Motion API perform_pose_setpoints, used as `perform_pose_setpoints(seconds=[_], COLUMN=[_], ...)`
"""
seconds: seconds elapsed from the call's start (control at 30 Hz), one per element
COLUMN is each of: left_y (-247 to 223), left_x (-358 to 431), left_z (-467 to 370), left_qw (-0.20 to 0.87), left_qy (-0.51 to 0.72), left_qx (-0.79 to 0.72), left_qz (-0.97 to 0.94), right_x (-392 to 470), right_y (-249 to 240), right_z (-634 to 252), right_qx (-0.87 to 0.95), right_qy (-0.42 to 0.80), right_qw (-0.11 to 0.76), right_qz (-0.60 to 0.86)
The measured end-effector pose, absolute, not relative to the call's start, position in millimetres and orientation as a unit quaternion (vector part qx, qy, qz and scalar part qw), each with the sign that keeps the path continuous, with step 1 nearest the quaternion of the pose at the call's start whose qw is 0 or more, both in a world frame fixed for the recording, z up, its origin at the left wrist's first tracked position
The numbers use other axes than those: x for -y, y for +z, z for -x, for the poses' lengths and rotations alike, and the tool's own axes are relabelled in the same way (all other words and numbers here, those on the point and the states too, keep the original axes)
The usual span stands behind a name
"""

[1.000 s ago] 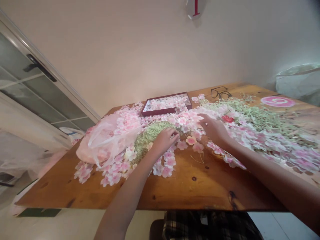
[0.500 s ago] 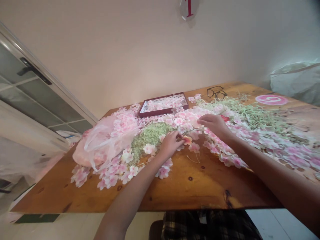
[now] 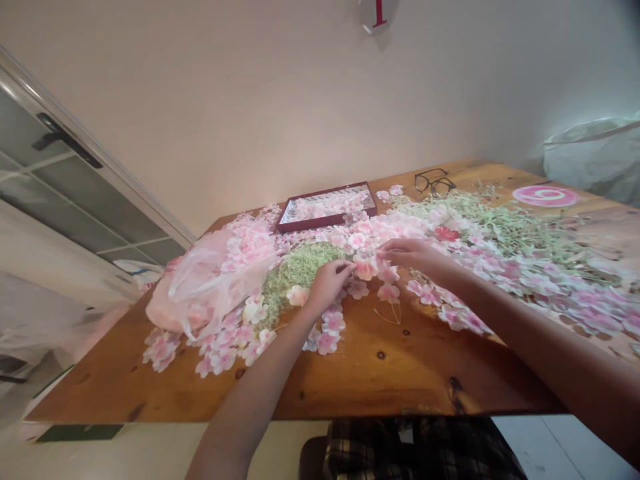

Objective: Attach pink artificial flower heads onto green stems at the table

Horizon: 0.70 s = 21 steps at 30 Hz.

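My left hand (image 3: 331, 280) is closed in a pinch at the middle of the wooden table, on the edge of a pink flower (image 3: 365, 268). Just right of that flower, my right hand (image 3: 406, 255) has its fingers pressed together over pale pink petals; what they hold, if anything, is too small to name. Green shredded grass (image 3: 300, 267) lies left of my left hand with white and pink flowers around it. Under the hands hang several more pink flowers (image 3: 389, 292), and a thin pale stem lies on the wood below them.
Behind the hands stands a dark red box (image 3: 326, 223) of petals. Glasses (image 3: 434, 183) and a pink disc (image 3: 545, 196) lie at the back right. A pink plastic bag (image 3: 205, 283) sits left; flower heaps (image 3: 530, 277) spread right.
My right hand has moved left and slightly down, closer to my left hand. My left hand has shifted a little left, and a pink flower now shows where an orange-pink one was.
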State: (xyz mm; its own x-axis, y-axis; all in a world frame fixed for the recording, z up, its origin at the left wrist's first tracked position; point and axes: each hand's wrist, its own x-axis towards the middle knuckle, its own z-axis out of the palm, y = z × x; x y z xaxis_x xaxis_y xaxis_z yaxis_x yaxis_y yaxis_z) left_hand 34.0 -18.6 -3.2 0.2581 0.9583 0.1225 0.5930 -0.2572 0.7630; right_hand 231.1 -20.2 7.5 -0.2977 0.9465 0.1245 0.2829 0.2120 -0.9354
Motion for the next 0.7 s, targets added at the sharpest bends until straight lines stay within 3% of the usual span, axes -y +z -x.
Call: perform_pose_setpoints(seconds=[0.17, 0.4, 0.53, 0.63, 0.7], left_y=[-6.9, -7.3, -6.9, -6.0, -4.5], left_x=[19.0, 18.2, 15.3, 12.2, 10.8], left_z=[-34.0, -31.1, -26.4, -24.1, -23.7], left_qw=[0.292, 0.302, 0.321, 0.382, 0.407], left_qy=[0.298, 0.303, 0.322, 0.340, 0.355], left_qx=[-0.521, -0.530, -0.537, -0.526, -0.520], left_qz=[-0.745, -0.732, -0.711, -0.680, -0.661], right_x=[25.6, 22.4, 18.4, 18.2, 19.5], right_y=[-2.7, -18.8, -18.9, -13.9, -9.6], right_z=[-212.7, -213.5, -217.6, -218.0, -218.4], right_qx=[0.765, 0.755, 0.780, 0.778, 0.731], right_qy=[0.343, 0.189, 0.136, 0.156, 0.246], right_qw=[0.357, 0.298, 0.285, 0.336, 0.371], right_qz=[0.411, 0.553, 0.541, 0.508, 0.516])
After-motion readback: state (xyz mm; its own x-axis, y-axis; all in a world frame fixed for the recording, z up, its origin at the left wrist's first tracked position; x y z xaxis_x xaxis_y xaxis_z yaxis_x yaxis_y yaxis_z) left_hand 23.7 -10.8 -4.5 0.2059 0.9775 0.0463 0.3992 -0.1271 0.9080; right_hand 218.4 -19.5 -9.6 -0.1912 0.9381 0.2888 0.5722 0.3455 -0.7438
